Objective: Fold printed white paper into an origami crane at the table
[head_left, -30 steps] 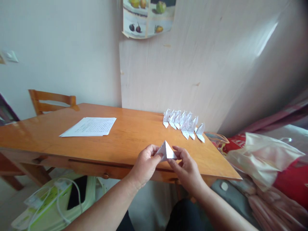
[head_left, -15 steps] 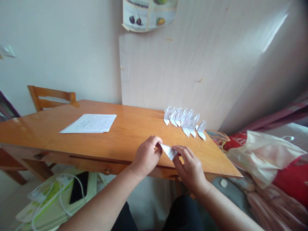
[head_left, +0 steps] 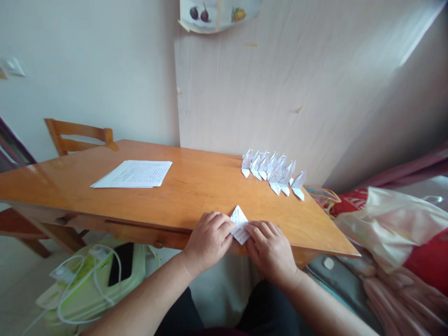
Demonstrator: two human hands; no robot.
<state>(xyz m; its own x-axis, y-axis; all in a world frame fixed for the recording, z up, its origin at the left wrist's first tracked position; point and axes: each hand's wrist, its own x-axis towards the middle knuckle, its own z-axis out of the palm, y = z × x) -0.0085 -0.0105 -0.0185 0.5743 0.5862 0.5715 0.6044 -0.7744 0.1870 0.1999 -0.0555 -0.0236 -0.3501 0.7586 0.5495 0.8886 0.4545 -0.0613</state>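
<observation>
A small folded paper (head_left: 240, 226), diamond-shaped and covered with print, is between my two hands at the front edge of the wooden table (head_left: 196, 182). My left hand (head_left: 212, 235) grips its left corner, fingers closed together. On the opposite side my right hand (head_left: 269, 245) pinches the right corner, with the thumb underneath and out of sight. The paper's pointed tip faces away from me. Farther back on the right, several folded paper cranes (head_left: 276, 170) stand close together in rows.
A stack of printed sheets (head_left: 135, 174) lies on the table's left part. Behind it is a wooden chair (head_left: 79, 133). Bags (head_left: 402, 228) crowd the table's right end. Below left, a power strip (head_left: 80, 275) with white cables and a dark phone-like slab (head_left: 121, 264) rest on a pale green surface.
The folded paper has turned from a slanted, narrow view to a flat diamond with its tip pointing away. Both hands have lowered toward the table edge, and the view has tilted slightly down.
</observation>
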